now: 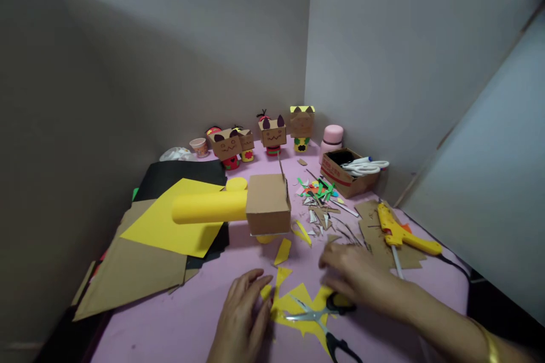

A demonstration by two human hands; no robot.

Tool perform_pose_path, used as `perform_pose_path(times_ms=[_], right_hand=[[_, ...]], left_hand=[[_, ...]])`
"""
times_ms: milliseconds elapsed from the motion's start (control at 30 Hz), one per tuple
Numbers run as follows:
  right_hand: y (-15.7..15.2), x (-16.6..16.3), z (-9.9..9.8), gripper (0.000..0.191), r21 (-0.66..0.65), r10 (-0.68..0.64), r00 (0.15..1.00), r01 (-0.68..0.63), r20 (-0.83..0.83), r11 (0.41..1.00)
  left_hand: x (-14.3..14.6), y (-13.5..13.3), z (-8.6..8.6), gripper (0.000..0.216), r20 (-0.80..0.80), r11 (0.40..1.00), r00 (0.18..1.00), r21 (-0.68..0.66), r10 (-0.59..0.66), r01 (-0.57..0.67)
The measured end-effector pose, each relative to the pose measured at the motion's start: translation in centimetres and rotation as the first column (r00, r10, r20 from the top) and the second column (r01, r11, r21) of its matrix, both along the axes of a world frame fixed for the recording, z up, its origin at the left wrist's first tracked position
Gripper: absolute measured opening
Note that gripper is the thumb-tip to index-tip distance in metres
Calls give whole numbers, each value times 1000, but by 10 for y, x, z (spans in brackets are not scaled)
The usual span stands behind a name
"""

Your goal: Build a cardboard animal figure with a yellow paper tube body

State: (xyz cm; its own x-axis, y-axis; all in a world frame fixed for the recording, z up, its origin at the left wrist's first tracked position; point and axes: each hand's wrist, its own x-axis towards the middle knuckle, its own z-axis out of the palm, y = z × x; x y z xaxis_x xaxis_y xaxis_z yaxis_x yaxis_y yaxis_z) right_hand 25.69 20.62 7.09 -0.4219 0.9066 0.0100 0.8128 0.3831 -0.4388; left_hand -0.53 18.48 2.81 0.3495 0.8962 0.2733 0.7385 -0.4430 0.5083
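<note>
1. The left hand rests low on the pink worktop, fingers curled loosely together, their tips touching the left edge of a jagged yellow paper cutout
2. The right hand hovers just over the right side of that cutout, blurred; its fingers look spread and clamp on nothing that can be made out
3. A pair of scissors lies across the cutout, blades toward the left hand, black handles near the right wrist
4. Small yellow scraps lie just beyond the cutout
5. Farther back a cardboard box joined to a yellow tube sits over a yellow sheet, which lies on brown card and black paper
6. To the right a yellow glue gun lies on cardboard offcuts, near a heap of coloured paper trimmings
7. An open carton holds white scissors; a pink bottle stands behind it
8. Four cardboard figures line the back wall
</note>
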Motion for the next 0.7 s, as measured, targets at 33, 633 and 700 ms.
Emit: perform_pose_path(times_ms=[33, 633, 700], right_hand=[[-10, -1, -2, 10, -43, 47, 999, -46, 25, 998], [-49, 34, -42, 45, -322, -329, 806, 182, -493, 929], [-42, 43, -32, 46, -300, -380, 797, 262, -468, 917]], left_hand=[[-3, 0, 0, 28, -6, 1000, 1000, -2, 5, -5], [9, 12, -12, 38, -70, 998, 997, 63, -22, 26], [14, 17, -19, 41, -83, 992, 995, 115, -49, 59]])
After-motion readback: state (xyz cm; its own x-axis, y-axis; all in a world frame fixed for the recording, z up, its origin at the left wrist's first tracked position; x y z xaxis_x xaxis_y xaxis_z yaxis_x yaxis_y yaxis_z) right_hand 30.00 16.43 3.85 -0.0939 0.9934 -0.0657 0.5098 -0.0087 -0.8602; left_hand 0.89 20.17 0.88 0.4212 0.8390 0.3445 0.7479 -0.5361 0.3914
